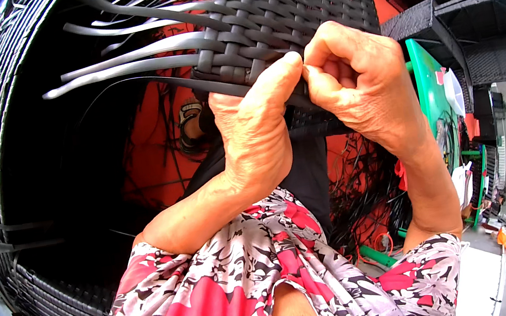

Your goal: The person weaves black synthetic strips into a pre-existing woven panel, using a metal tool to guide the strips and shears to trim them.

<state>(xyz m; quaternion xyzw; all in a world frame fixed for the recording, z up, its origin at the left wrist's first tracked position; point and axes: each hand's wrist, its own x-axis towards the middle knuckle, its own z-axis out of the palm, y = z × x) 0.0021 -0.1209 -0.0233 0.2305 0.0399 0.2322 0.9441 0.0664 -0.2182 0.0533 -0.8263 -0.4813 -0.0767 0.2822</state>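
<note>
Half-woven, I'd say: the big dark wicker frame (pixel 22 192) fills 9 to 12 o'clock, with the weave (pixel 282 3) tight at 12 and loose strip ends (pixel 121 63) poking out toward 10, so there's plenty left to tuck. Left hand (pixel 259 131) and right hand (pixel 353 84) meet at center, both pinched on one strand (pixel 222 86) at the weave's edge.
</note>
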